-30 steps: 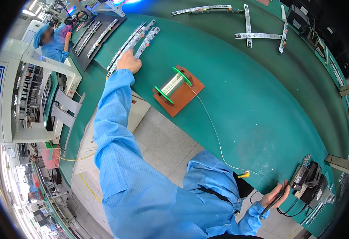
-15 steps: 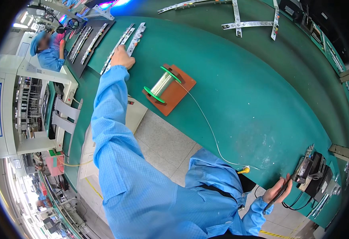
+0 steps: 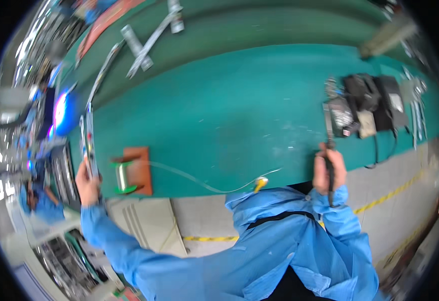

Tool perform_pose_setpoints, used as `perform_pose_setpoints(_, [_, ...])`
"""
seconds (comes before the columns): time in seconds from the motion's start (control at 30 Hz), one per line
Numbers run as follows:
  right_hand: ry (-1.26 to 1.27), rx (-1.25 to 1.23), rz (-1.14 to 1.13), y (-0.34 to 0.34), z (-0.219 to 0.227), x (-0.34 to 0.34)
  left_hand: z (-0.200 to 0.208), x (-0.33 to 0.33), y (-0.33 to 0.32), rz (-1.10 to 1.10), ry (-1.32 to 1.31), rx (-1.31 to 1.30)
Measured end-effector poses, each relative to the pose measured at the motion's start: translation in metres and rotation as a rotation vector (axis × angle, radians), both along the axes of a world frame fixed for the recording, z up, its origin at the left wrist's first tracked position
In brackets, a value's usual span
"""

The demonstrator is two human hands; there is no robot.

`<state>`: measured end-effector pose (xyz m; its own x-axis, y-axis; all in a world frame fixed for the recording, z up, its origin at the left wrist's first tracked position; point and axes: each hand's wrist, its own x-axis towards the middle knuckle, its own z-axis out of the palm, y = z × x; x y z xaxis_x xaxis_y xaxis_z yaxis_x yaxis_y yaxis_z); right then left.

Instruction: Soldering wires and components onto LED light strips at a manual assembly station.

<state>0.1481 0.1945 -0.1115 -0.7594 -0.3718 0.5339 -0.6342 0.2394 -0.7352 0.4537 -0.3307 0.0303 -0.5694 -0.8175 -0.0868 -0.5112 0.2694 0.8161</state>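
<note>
At the far left of the bench, my left hand [image 3: 87, 186] is closed on the near end of a narrow white circuit board strip [image 3: 90, 145] with small coloured parts. A second strip lies close beside it. My right hand [image 3: 329, 170] grips a soldering iron [image 3: 330, 145] by its black handle, the metal tip pointing away from me, next to the iron's stand [image 3: 341, 116]. Between my hands, nearer the left, a spool of solder wire [image 3: 122, 178] with green flanges sits on a brown holder [image 3: 144, 170]. Its wire [image 3: 189, 176] runs right to a small yellow piece [image 3: 261, 183]. Motion blurs the picture.
Dark boxes [image 3: 387, 103] with cables stand at the right of the green bench [image 3: 239, 115]. More strips [image 3: 152, 42] lie crossed beyond its far edge. A co-worker in blue [image 3: 44, 203] is at the left. A cream cabinet [image 3: 147, 223] stands below the bench.
The view has swung, so the bench now runs across it. My left hand stays by the strips, its fingers now round one's near end. The iron's tip has turned from pointing toward me to away.
</note>
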Motion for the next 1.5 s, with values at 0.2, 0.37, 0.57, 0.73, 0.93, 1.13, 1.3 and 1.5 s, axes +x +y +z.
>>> perform_pose_setpoints(0.2, [-0.031,-0.115,0.075,0.0,0.012,0.001,0.003,-0.156,0.184,-0.915,-0.291,-0.214])
perform_pose_setpoints(0.37, [0.049,-0.129,0.085,0.005,0.016,-0.012,-0.062,-0.224,0.25,-1.063,-0.286,-0.482])
perform_pose_setpoints(0.57, [0.044,0.057,0.138,0.003,0.019,-0.02,-0.063,-0.209,0.254,-0.894,-0.095,-0.656])
perform_pose_setpoints(0.73, [0.058,0.075,0.081,-0.008,0.022,-0.024,-0.08,-0.181,0.243,-0.743,-0.048,-0.602])
perform_pose_setpoints(0.93, [0.018,0.041,0.035,-0.013,0.018,-0.022,-0.079,-0.18,0.245,-0.801,0.031,-0.853])
perform_pose_setpoints(1.13, [0.007,0.014,0.091,0.009,0.025,-0.012,-0.065,-0.15,0.266,-0.846,0.012,-0.571])
perform_pose_setpoints(1.3, [-0.004,0.092,0.04,0.004,0.015,-0.019,-0.084,-0.161,0.272,-0.799,0.001,-0.619])
perform_pose_setpoints(1.5, [-0.19,0.059,0.025,-0.007,0.026,-0.029,-0.083,-0.178,0.252,-0.843,-0.013,-0.574])
